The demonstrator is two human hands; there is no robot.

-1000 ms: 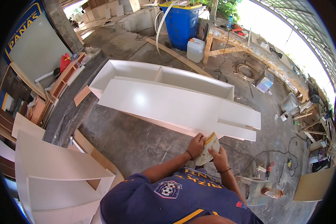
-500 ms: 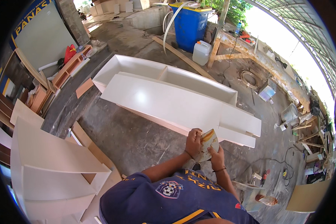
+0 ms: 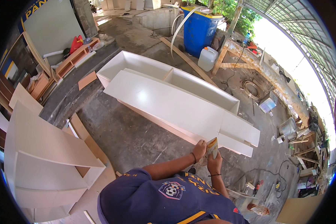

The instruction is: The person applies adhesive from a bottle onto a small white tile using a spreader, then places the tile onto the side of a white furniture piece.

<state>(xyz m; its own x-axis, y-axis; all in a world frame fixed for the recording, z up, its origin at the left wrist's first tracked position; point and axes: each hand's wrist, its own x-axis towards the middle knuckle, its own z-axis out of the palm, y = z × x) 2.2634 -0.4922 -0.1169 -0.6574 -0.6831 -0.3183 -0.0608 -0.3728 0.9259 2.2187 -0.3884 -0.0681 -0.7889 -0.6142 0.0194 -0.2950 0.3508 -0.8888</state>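
A thin, pale scrap sheet with brown-orange stains (image 3: 212, 145) is held up in front of my chest, seen nearly edge-on. My right hand (image 3: 214, 163) grips its lower right part. On its left side my left hand (image 3: 199, 150) is closed with the fingertips at its edge; how much of the sheet lies in that fist is hidden. Just beyond both hands lies a long white panel (image 3: 164, 106), with smaller white panels (image 3: 237, 130) at its right end. They rest on and beside a long, open white cabinet box (image 3: 138, 67) with a divider.
At left stands a white cabinet (image 3: 52, 145) beside wooden strips (image 3: 86, 135). Far off are a blue bin (image 3: 199, 31), a white jerrycan (image 3: 207, 59) and a stained workbench (image 3: 255, 65). Right of me, cables (image 3: 282, 173) and tools lie on the concrete floor (image 3: 138, 149).
The stained sheet has turned from showing its broad face to nearly edge-on. Both hands have shifted slightly, and the head view has moved a little.
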